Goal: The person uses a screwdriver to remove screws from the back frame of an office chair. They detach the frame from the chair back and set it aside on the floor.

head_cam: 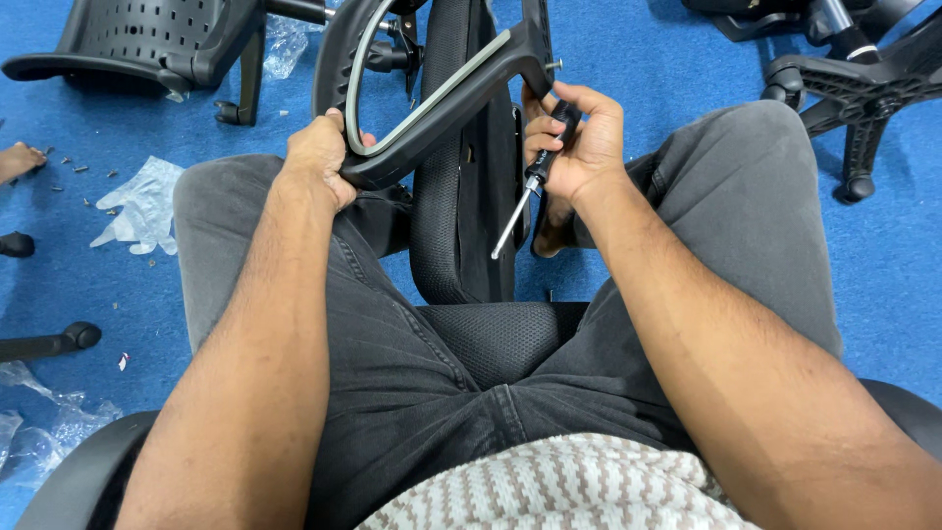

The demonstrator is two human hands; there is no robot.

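Black armrest [432, 118], grey trim; blue carpet [638, 59]

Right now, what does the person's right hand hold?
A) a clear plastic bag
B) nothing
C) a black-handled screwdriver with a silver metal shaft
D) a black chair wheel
C: the right hand grips the black-handled screwdriver, its silver shaft pointing down, beside the black and grey plastic armrest that the left hand steadies.

The left hand [319, 162] grips the lower curve of a black armrest [432, 98] with a grey strip. The right hand [579, 137] holds a screwdriver [525, 196], shaft pointing down, just beside the armrest's upper end. A chair back [461, 196] stands between the knees on the blue floor [638, 59]; a chair base [854, 93] lies right.
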